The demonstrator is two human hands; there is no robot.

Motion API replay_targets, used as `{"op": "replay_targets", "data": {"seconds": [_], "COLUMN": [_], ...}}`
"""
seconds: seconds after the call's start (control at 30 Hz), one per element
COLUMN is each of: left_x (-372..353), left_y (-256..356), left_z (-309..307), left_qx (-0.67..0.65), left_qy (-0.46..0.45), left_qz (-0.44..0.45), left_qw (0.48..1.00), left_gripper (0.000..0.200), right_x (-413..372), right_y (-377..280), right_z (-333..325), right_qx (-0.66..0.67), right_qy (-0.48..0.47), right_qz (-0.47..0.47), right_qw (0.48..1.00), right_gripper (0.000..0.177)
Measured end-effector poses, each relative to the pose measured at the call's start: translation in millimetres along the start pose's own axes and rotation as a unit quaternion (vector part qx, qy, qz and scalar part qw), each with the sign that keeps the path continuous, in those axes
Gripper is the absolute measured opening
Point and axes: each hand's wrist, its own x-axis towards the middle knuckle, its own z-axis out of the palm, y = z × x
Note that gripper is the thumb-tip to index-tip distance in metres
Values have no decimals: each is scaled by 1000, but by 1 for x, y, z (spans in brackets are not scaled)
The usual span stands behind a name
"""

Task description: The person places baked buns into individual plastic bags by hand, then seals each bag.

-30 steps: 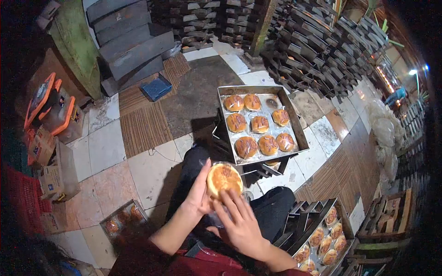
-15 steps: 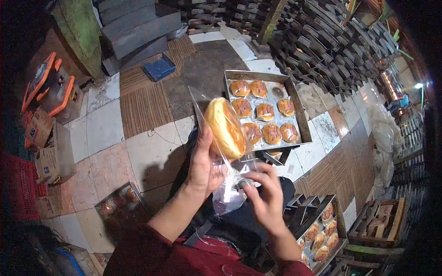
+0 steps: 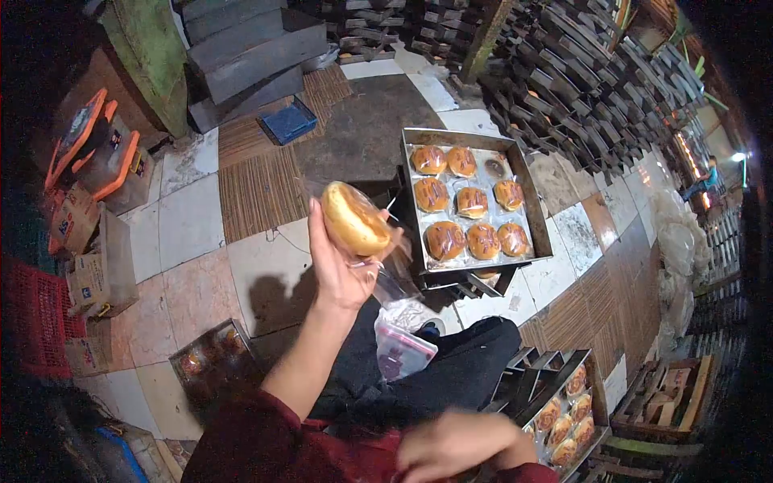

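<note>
My left hand is wrapped round a bread bun in a clear plastic bag, held up left of the large tray. The bun shows a pale side and a browned top. My right hand is low near my body, smeared by motion, and its fingers are not clear. A metal tray beyond my left hand holds several glazed buns in clear wrapping. On my lap lies a plastic packet with a pink edge.
Another tray of wrapped buns stands at the lower right. A smaller tray sits on the floor at left. Further off are a blue tray, orange-lidded boxes, a red crate and stacked dark trays. A distant person is at right.
My right hand has left the bag and moved down towards my body. My left hand has shifted left with the bagged bun, which is now tilted more. The lap packet shows more fully.
</note>
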Motion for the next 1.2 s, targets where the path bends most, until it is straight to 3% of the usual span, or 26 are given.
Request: {"op": "replay_targets", "data": {"seconds": [0.03, 0.07, 0.1, 0.13, 0.17, 0.2, 0.23, 0.27, 0.3, 0.33, 0.37, 0.4, 0.43, 0.47, 0.53, 0.6, 0.63, 0.67, 0.73, 0.77, 0.8, 0.87, 0.97, 1.07, 1.1, 1.2], "left_x": [-9, -20, -48, -88, -115, -115, -118, -120, -121, -122, -121, -120, -112, -104, -79, -64, -55, -44, -30, -26, -22, -30, -37, -30, -31, -30], "left_y": [-6, -13, -27, -48, -61, -54, -40, -23, -6, 7, 11, 14, 24, 33, 22, 19, 23, 18, 28, 33, 41, 47, 23, 7, 6, 6], "left_z": [-3, -3, 6, -17, -35, -29, -16, 0, 12, 14, -16, -46, -43, -41, -106, -140, -125, -131, -94, -85, -84, -69, -85, -103, -99, -78], "left_qx": [-4, -8, 7, 207, 395, 394, 347, 295, 240, 183, 113, 41, 264, 461, 695, 708, 701, 738, 737, 669, 667, 671, 697, 687, 679, 650], "left_qy": [-39, -82, -60, -195, -314, -307, -402, -492, -577, -654, -544, -416, -220, -2, 135, 68, 37, -35, -104, -129, -202, -251, -148, -71, -27, -60], "left_qz": [-37, -76, -128, -217, -288, -288, -311, -328, -339, -344, -280, -203, -122, -31, 207, 134, -26, 24, -33, -85, -55, 57, 7, -20, -37, -2], "left_qw": [999, 994, 990, 934, 814, 817, 788, 750, 704, 649, 783, 885, 931, 887, 675, 690, 712, 674, 667, 727, 715, 695, 702, 723, 732, 758], "left_gripper": [55, 56, 56, 46, 38, 38, 34, 30, 27, 23, 23, 23, 22, 21, 23, 23, 26, 23, 26, 24, 24, 25, 21, 16, 12, 17], "right_x": [-11, -15, -7, 2, -3, -9, -13, -15, 2, 23, 40, 58, 73, 83, 89, 94, 93, 95, 93, 87, 76, 69, 80, 89, 88, 86], "right_y": [2, 5, 23, 43, 50, 57, 70, 97, 109, 97, 101, 136, 155, 166, 168, 165, 174, 181, 155, 137, 124, 98, 121, 148, 148, 130], "right_z": [-13, -32, -47, -58, -61, -61, -55, -42, -29, -23, -11, 11, 32, 50, 56, 34, 23, 14, -13, -24, -29, -30, -13, -2, -3, -9], "right_qx": [-114, -221, -123, -22, 118, 259, 356, 345, 363, 407, 419, 257, 218, 219, 285, 237, 226, 219, 329, 304, 246, 259, 352, 490, 447, 319], "right_qy": [280, 534, 649, 740, 744, 731, 691, 676, 695, 657, 594, 590, 568, 591, 635, 687, 682, 704, 720, 726, 711, 710, 724, 728, 730, 748], "right_qz": [49, 96, 3, -93, -87, -75, -66, -51, -6, 53, 69, 156, 181, 191, 186, 180, 204, 168, 94, 93, 91, 28, 38, 40, 65, 93], "right_qw": [952, 810, 751, 665, 652, 627, 626, 649, 621, 632, 684, 749, 773, 753, 693, 663, 665, 654, 603, 610, 653, 655, 591, 477, 513, 575], "right_gripper": [46, 61, 74, 88, 91, 94, 99, 92, 84, 75, 67, 56, 49, 44, 38, 22, 19, 18, 17, 16, 13, 13, 10, 17, 17, 18]}}
